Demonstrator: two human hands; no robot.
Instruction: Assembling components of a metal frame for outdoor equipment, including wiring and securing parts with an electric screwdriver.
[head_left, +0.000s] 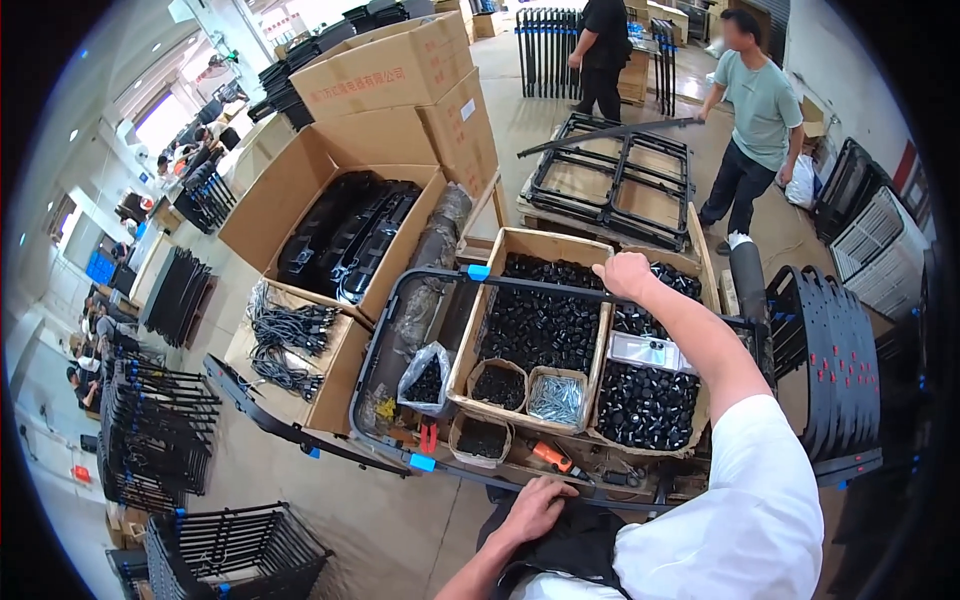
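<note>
A large black frame [376,338] with rounded corners and blue clips lies across the work surface and over the open boxes. My right hand [628,274], arm stretched out, is closed around its far rail. At the near rail, my left hand [538,508] rests with fingers curled over the bar, close to my body. Beneath the frame stands a cardboard box [457,385] of black knob-like parts [540,320]. Inside its near end are small tubs of dark bits [498,386] and silver screws [557,397]. More black parts [645,405] fill the box to its right.
An orange-handled tool [552,456] lies near the front edge. Left are bundled cables [290,345] and a carton [395,285] of black parts. Stacked black frames [835,370] stand right. Beyond, one person [755,120] holds a long bar [610,134] over a frame pallet; another stands behind.
</note>
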